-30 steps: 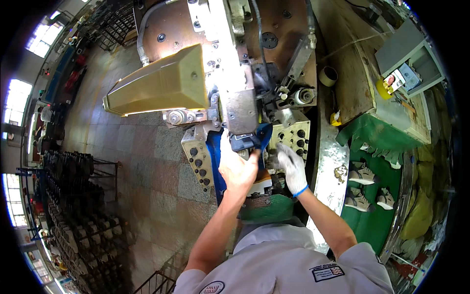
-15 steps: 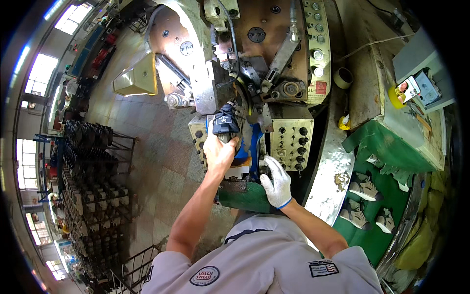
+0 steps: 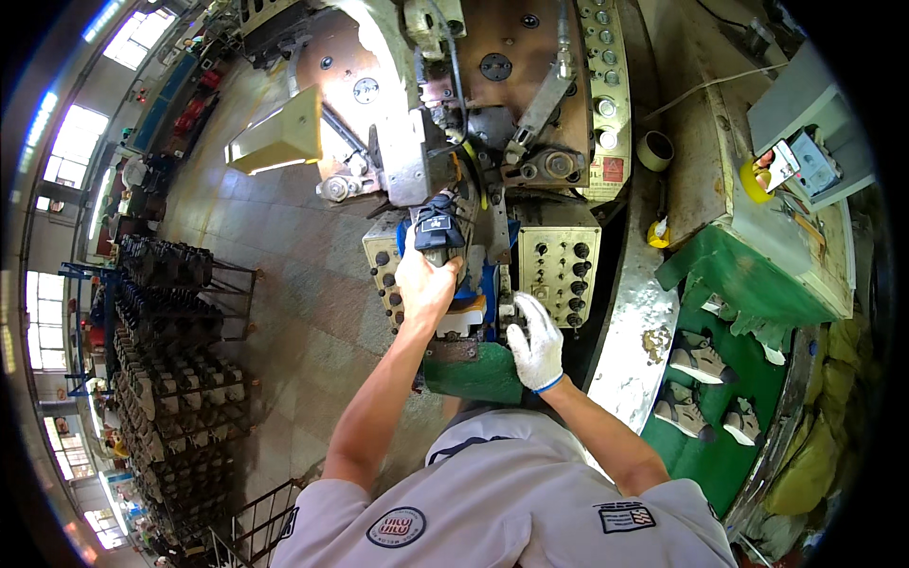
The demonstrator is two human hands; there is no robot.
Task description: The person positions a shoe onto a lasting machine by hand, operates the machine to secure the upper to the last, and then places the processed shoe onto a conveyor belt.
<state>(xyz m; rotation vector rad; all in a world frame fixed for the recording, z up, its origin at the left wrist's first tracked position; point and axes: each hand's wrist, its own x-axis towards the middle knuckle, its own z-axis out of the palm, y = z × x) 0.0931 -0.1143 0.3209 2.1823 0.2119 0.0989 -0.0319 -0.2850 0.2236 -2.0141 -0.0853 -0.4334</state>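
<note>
My left hand is bare and closed around a dark shoe upper with black laces and a label on its tongue. It holds the shoe at the machine's middle, beneath the metal clamping parts; the shoe's far end is hidden among them. My right hand wears a white knit glove with a blue cuff. Its fingers are spread and bent a little, beside a small metal fitting at the machine's front. Whether the fingertips touch that fitting I cannot tell. Nothing shows in that hand.
A control box with black knobs stands right of the shoe. Several beige-grey shoes lie on a green surface at the right. A bench there holds a phone. Racks of dark shoes stand left; a pale angular guard juts out.
My gloved right hand has risen slightly toward the machine, its fingers reaching farther forward. My left hand stays on the shoe. The view has shifted a little, and the guard sits farther right.
</note>
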